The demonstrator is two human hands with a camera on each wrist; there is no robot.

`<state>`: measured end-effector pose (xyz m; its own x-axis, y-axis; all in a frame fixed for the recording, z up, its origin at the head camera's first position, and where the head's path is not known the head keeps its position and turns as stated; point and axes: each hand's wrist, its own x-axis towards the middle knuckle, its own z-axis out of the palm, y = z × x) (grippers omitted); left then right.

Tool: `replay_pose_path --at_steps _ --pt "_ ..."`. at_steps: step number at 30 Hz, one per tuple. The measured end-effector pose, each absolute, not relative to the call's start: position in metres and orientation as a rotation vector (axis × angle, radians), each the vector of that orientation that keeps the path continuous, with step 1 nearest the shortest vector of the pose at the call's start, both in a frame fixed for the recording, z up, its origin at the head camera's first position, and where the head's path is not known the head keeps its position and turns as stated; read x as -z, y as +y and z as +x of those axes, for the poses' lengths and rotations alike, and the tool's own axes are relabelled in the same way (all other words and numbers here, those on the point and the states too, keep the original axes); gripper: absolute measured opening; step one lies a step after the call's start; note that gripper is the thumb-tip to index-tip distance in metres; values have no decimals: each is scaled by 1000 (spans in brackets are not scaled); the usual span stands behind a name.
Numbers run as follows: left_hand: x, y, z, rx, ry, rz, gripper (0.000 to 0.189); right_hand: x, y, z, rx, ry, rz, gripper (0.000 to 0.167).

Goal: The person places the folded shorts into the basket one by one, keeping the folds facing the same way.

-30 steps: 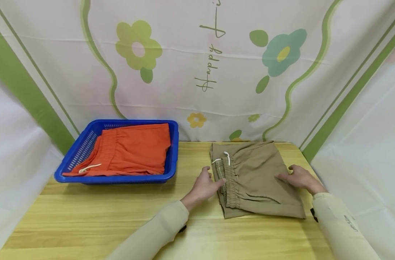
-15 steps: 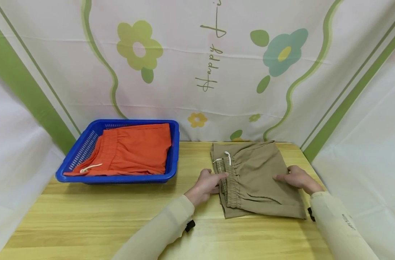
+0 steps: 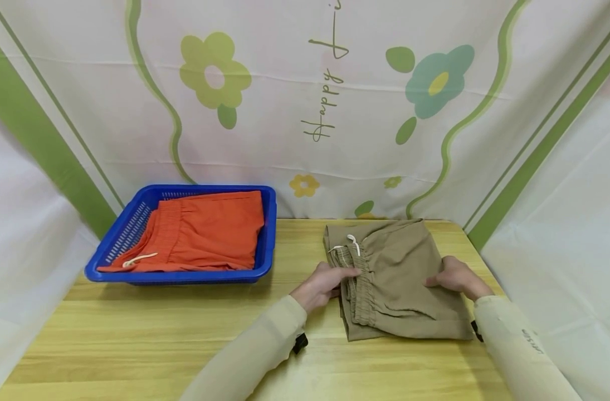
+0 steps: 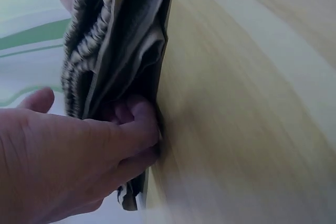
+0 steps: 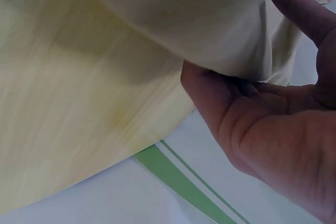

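Folded khaki shorts (image 3: 405,278) lie on the right part of the wooden table, their elastic waistband and white drawstring facing left. At the waistband, my left hand (image 3: 327,283) pinches the layers, thumb on top and fingers underneath. The left wrist view shows those curled fingers (image 4: 139,124) tucked beneath the fabric, close to the tabletop. On the opposite side my right hand (image 3: 457,275) grips the edge with its thumb over the cloth. In the right wrist view its fingers (image 5: 210,93) go under the khaki fabric; their tips are hidden.
A blue plastic basket (image 3: 271,245) stands at the back left of the table (image 3: 159,334). Inside it are folded orange shorts (image 3: 209,231) with a pale drawstring. A flower-printed white curtain (image 3: 284,111) hangs behind the table, with white cloth at both sides.
My left hand has moved right, from beside the waistband to pinching it, its thumb coming over the top. My right hand has closed further on the right edge. The shorts have shifted slightly.
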<state>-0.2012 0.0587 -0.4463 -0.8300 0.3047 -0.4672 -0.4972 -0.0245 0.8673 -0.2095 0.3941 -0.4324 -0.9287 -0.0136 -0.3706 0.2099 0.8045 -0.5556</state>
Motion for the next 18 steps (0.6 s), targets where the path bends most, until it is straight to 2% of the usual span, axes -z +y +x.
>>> replay_pose_path --at_steps 4,7,9,10,14,18 --pt "446 64 -199 -1862 1730 -177 79 435 393 -209 877 2624 159 66" --pt "444 68 -196 -1842 1776 -168 87 435 392 -209 894 2616 155 61" --pt "442 70 -195 -1823 1817 -156 82 434 392 -209 911 2608 158 60" --pt "442 71 -194 -1820 1835 -137 78 433 392 -208 919 2600 157 60" --pt "442 73 -194 -1824 1869 -26 38 429 391 -206 970 2556 144 60" --pt "444 74 -194 -1849 1909 34 35 425 388 -203 1063 2501 99 60"
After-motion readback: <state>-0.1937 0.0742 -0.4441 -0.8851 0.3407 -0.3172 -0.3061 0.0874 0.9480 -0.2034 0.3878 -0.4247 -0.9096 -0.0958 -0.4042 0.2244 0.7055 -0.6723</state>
